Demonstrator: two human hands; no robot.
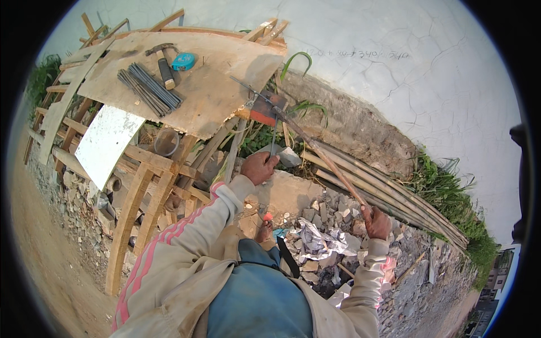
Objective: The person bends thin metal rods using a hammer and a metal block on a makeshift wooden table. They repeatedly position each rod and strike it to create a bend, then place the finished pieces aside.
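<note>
My left hand (259, 168) is closed around the lower end of a thin grey metal rod (274, 138), which rises toward the corner of the worktable. My right hand (376, 222) grips the near end of a long rusty metal bar (324, 152). The bar's far end meets the thin rod at a dark block with a red-orange side (262, 110) on the table's corner. From there a thin length of metal (245, 85) points over the board to the upper left. How the rod and bar engage at the block is too small to tell.
On the wooden board (225, 56) lie a hammer (165, 70), a turquoise tape measure (183, 61) and a bundle of short metal rods (149, 88). Timber legs (129, 225) carry it. Bamboo poles (389, 188) lie along the cracked wall (394, 73). Rubble (332, 214) covers the ground.
</note>
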